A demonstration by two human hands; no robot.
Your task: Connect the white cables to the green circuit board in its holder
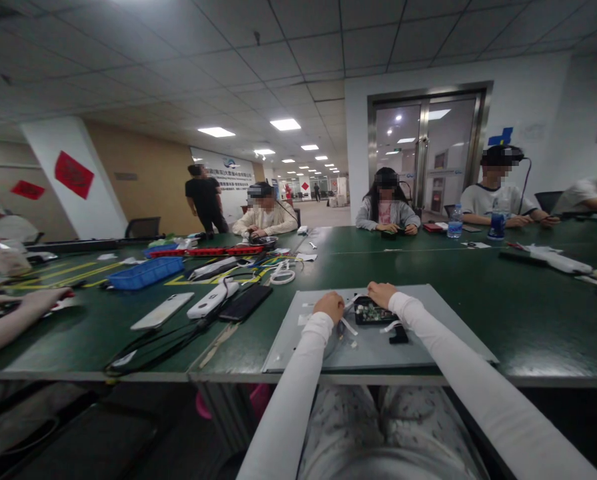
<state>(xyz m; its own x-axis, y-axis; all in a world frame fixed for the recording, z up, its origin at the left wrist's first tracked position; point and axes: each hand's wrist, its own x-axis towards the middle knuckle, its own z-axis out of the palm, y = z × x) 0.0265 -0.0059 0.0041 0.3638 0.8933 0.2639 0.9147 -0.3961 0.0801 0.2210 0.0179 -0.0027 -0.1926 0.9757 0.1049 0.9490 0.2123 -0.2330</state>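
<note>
Both my arms, in white sleeves, reach out over a grey metal panel (428,320) lying flat on the green table. My left hand (330,306) is curled into a fist on the panel, beside white ribbon cables (349,326). My right hand (381,293) is also curled, resting at the far edge of a small dark circuit board (373,313) fixed to the panel. A black part (398,335) lies just in front of the board. What either hand grips is hidden by the knuckles.
Left of the panel lie a white phone (162,311), a white device (211,301), a black phone (245,303) and black cables (153,347). A blue tray (145,273) and red power strip (213,251) sit further back. Several people sit around the table; another person's arm (13,317) reaches in from the left.
</note>
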